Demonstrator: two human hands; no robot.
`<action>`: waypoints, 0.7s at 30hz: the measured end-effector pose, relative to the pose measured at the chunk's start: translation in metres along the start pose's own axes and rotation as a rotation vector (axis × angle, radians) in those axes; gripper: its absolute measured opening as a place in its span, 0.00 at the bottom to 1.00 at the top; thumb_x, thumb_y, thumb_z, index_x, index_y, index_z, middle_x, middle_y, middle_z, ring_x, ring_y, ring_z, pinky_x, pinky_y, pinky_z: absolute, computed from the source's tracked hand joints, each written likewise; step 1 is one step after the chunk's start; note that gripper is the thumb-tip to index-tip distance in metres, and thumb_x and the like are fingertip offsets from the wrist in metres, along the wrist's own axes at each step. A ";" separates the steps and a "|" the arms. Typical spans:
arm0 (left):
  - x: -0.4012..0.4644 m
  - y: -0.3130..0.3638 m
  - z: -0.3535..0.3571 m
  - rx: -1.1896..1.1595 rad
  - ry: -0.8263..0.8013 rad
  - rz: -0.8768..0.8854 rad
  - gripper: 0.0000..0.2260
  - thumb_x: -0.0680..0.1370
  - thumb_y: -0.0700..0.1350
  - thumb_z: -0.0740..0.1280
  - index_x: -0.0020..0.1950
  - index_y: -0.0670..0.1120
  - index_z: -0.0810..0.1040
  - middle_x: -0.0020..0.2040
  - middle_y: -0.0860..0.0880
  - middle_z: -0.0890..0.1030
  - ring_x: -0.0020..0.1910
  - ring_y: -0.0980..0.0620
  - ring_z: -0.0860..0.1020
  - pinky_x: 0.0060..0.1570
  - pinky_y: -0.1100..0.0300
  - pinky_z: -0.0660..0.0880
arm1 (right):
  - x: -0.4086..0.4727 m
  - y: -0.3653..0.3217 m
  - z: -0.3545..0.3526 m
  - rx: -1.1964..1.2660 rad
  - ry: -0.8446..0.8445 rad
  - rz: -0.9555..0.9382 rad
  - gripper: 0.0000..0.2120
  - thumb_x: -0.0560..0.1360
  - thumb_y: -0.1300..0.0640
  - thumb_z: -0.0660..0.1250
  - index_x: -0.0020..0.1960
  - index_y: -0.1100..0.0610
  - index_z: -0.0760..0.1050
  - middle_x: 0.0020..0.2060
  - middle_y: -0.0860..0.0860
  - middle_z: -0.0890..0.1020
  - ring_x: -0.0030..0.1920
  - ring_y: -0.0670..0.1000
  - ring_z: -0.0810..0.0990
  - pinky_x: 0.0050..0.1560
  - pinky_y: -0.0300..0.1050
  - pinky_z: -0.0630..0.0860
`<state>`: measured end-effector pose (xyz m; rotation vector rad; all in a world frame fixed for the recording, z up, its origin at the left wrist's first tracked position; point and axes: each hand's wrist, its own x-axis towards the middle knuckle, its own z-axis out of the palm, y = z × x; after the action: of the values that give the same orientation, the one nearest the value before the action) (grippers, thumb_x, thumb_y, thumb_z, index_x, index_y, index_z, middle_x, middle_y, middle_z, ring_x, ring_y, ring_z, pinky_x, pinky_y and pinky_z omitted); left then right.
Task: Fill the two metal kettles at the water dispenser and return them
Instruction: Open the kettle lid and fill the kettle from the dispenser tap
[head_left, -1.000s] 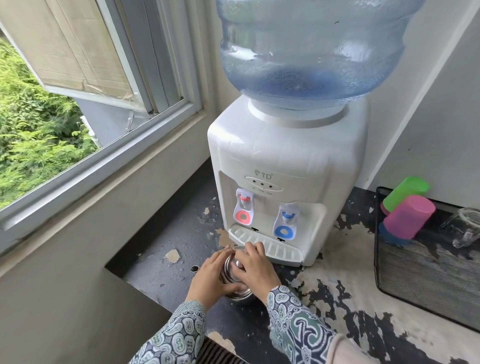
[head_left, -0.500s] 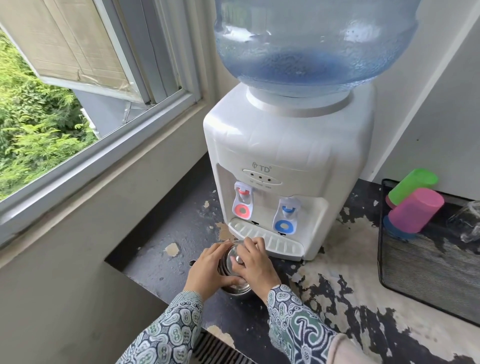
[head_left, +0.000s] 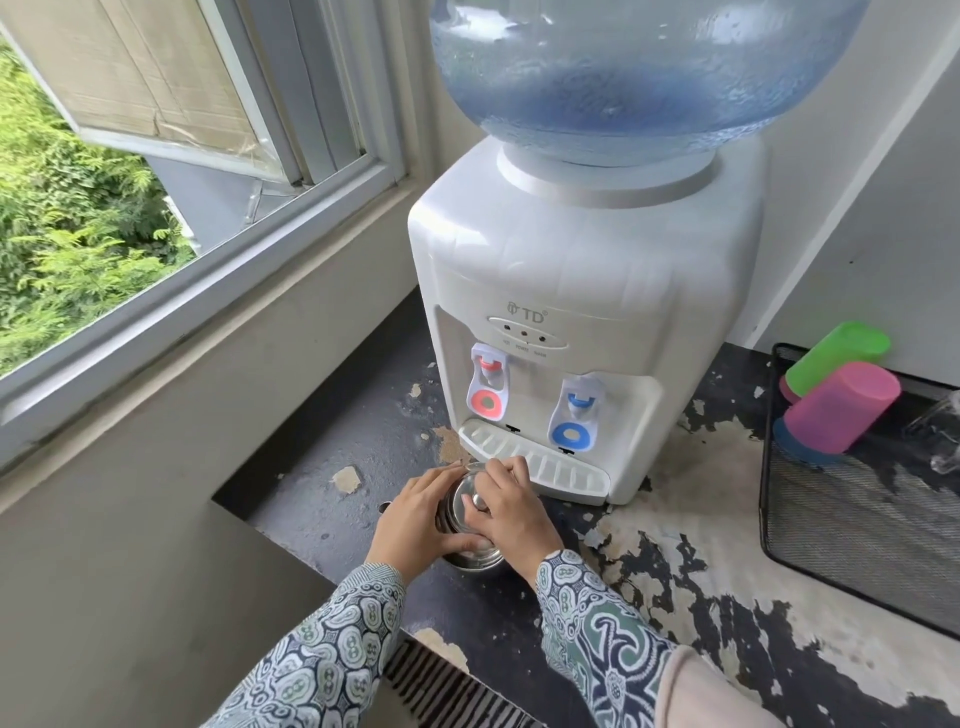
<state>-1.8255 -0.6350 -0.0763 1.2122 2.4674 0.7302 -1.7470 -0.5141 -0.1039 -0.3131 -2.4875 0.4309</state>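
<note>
A small shiny metal kettle (head_left: 462, 506) stands on the dark worn counter (head_left: 363, 447) just in front of the white water dispenser (head_left: 582, 291). My left hand (head_left: 415, 519) wraps its left side. My right hand (head_left: 511, 512) rests on its lid, fingers around the knob. Most of the kettle is hidden by both hands; its spout tip (head_left: 383, 507) peeks out at the left. The dispenser has a red tap (head_left: 487, 387), a blue tap (head_left: 574, 415) and a drip tray (head_left: 540, 465). Only one kettle is in view.
A big blue water bottle (head_left: 639, 67) sits on top of the dispenser. At the right a black mesh tray (head_left: 852, 530) holds a green cup (head_left: 836, 356), a pink cup (head_left: 841, 405) and a clear glass (head_left: 940, 441). An open window (head_left: 156, 249) runs along the left.
The view has shifted slightly. Both hands stay on the kettle at the same spot on the counter, with small finger adjustments on the lid.
</note>
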 end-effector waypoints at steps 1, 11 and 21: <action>0.000 0.000 0.000 0.001 -0.003 -0.001 0.43 0.57 0.69 0.69 0.68 0.51 0.68 0.66 0.55 0.72 0.64 0.54 0.70 0.63 0.60 0.66 | 0.000 0.001 0.000 0.002 0.001 -0.002 0.09 0.69 0.53 0.61 0.34 0.58 0.70 0.32 0.52 0.75 0.41 0.50 0.62 0.46 0.47 0.66; 0.000 -0.005 0.002 0.024 -0.011 0.032 0.45 0.57 0.72 0.67 0.69 0.51 0.66 0.67 0.54 0.71 0.64 0.53 0.71 0.65 0.57 0.66 | -0.001 0.003 -0.012 0.053 -0.027 -0.062 0.10 0.71 0.52 0.61 0.35 0.57 0.69 0.34 0.52 0.75 0.42 0.49 0.63 0.46 0.43 0.67; -0.001 -0.004 0.001 -0.013 -0.032 0.034 0.44 0.58 0.73 0.64 0.69 0.54 0.64 0.69 0.54 0.69 0.64 0.52 0.71 0.65 0.55 0.66 | -0.025 0.005 -0.071 0.414 0.009 0.353 0.13 0.75 0.43 0.58 0.48 0.53 0.69 0.44 0.47 0.73 0.45 0.47 0.73 0.47 0.34 0.71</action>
<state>-1.8272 -0.6376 -0.0790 1.2545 2.4180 0.7295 -1.6842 -0.5006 -0.0635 -0.5804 -2.2622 1.0640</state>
